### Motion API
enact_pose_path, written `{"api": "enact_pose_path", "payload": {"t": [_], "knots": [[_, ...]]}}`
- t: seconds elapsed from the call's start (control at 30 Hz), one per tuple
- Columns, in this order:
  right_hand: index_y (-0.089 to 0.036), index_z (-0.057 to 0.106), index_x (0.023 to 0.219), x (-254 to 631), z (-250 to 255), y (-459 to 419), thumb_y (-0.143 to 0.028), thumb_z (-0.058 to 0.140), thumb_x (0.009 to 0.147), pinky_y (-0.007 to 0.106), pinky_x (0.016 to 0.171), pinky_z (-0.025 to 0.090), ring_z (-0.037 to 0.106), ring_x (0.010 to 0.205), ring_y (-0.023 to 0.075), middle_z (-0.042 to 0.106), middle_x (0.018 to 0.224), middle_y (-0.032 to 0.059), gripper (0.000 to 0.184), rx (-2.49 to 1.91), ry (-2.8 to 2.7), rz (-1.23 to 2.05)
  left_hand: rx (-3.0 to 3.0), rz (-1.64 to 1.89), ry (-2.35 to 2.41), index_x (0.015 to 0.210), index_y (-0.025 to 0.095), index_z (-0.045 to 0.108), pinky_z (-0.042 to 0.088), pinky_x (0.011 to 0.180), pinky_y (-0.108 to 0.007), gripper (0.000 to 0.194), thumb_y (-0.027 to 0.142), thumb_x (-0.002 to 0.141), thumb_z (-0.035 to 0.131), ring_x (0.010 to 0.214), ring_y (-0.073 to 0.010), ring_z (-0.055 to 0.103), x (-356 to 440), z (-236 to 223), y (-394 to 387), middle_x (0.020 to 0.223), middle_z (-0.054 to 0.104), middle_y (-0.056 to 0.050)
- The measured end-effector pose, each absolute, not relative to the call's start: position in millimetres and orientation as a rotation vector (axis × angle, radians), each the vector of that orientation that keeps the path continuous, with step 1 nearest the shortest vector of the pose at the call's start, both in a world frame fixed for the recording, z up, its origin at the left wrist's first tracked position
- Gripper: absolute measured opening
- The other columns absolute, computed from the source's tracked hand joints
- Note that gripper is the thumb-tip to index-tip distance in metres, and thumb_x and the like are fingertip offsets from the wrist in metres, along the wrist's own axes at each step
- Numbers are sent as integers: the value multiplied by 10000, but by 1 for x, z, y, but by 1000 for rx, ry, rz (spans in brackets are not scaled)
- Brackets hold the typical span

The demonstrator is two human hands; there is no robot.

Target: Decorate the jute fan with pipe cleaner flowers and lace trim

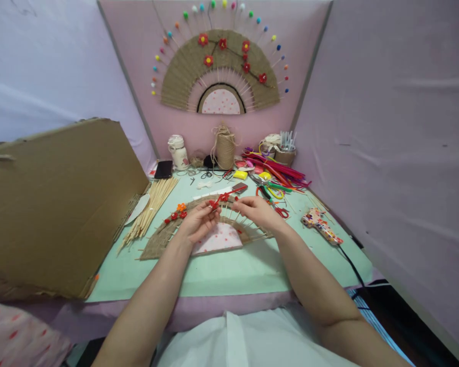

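Observation:
My left hand [202, 221] is closed in a pinch on a red pipe cleaner [229, 191], which has a bent part at the fingertips and a straight end reaching up to the right. Level with it, my right hand [260, 210] is closed too, a small dark red tip showing at its fingers; I cannot make out what it belongs to. Both hands hover over a fan of brown twine and sticks [155, 244] lying on the table. Red flowers and an orange flower [181, 207] sit on its left part. A pink-dotted half circle [220, 238] forms its base.
A glue gun [321, 224] lies at the right, its cable running off the edge. Sticks [153, 209] and a tall cardboard sheet [61, 204] are at the left. Pliers [275, 186], red scissors [281, 211], pipe cleaners [279, 171] and a twine spool [225, 148] lie behind.

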State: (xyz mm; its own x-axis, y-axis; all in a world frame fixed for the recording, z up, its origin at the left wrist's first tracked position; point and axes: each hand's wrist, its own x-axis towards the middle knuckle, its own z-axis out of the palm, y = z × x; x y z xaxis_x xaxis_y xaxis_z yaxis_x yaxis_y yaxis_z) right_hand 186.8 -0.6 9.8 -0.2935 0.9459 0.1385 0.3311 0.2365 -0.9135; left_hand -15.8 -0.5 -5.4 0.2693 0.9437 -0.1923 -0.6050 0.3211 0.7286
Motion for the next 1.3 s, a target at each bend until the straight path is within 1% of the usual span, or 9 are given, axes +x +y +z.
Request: {"api": "enact_pose_path", "payload": {"t": [0.1, 0.17, 0.23, 0.33, 0.57, 0.7, 0.9, 1.1, 1.3], "knots": [[-176, 689, 771, 235, 30, -9, -468, 561, 804, 246, 570, 330, 490, 612, 128, 611, 673, 2, 321, -1325, -2068, 799, 630, 1172, 750, 838, 148, 568, 541, 643, -213, 159, 20, 752, 606, 729, -139, 679, -15, -5, 0, 748, 678, -46], [-178, 699, 841, 272, 39, -5, -382, 553, 818, 248, 624, 359, 543, 685, 145, 668, 785, 26, 252, -1523, -2051, 552, 654, 1177, 781, 859, 149, 567, 546, 635, -225, 160, 28, 759, 601, 723, -149, 685, -15, -5, 1, 739, 679, -47], [-160, 703, 861, 302, 43, 9, -324, 543, 824, 250, 629, 361, 559, 698, 151, 686, 824, 54, 232, -1773, -1980, 351, 672, 1182, 803, 878, 149, 572, 547, 624, -226, 164, 39, 761, 605, 702, -149, 684, -14, -6, 1, 722, 675, -42], [-142, 709, 895, 323, 39, 41, -316, 537, 839, 245, 609, 357, 579, 701, 155, 698, 847, 81, 251, -2065, -2004, 220, 700, 1207, 821, 881, 149, 582, 539, 605, -210, 169, 54, 749, 625, 669, -133, 671, -13, -8, 1, 710, 668, -33], [-85, 715, 957, 283, 18, 103, -398, 555, 847, 247, 645, 391, 641, 829, 214, 700, 944, 170, 368, -2254, -2170, 158, 696, 1297, 823, 837, 159, 570, 508, 567, -182, 167, 74, 718, 650, 628, -105, 634, -17, -9, 5, 688, 644, -14], [-89, 700, 1032, 278, 19, 112, -336, 559, 842, 253, 671, 413, 649, 882, 235, 689, 1016, 191, 342, -2320, -2184, 130, 665, 1354, 824, 824, 159, 565, 494, 549, -177, 164, 73, 711, 647, 600, -90, 611, -18, -9, 7, 710, 639, -12], [-119, 722, 950, 292, 16, 65, -223, 665, 734, 256, 695, 430, 656, 877, 239, 708, 942, 171, 246, -2368, -2290, 182, 638, 1354, 853, 823, 148, 568, 483, 532, -177, 139, 57, 727, 608, 574, -84, 588, -17, -7, 7, 690, 624, -13], [-98, 696, 958, 278, -7, 19, -177, 539, 786, 258, 664, 420, 656, 893, 240, 692, 971, 197, 246, -2391, -2208, 191, 656, 1330, 853, 815, 154, 564, 479, 533, -175, 142, 66, 717, 618, 583, -88, 588, -15, -8, 7, 677, 614, -7], [-107, 674, 967, 277, -6, 9, -150, 512, 762, 266, 650, 398, 647, 907, 251, 682, 992, 196, 265, -2376, -2158, 203, 652, 1336, 867, 826, 164, 550, 467, 542, -175, 164, 66, 712, 616, 588, -86, 584, -15, -5, 4, 673, 613, -1]]}}
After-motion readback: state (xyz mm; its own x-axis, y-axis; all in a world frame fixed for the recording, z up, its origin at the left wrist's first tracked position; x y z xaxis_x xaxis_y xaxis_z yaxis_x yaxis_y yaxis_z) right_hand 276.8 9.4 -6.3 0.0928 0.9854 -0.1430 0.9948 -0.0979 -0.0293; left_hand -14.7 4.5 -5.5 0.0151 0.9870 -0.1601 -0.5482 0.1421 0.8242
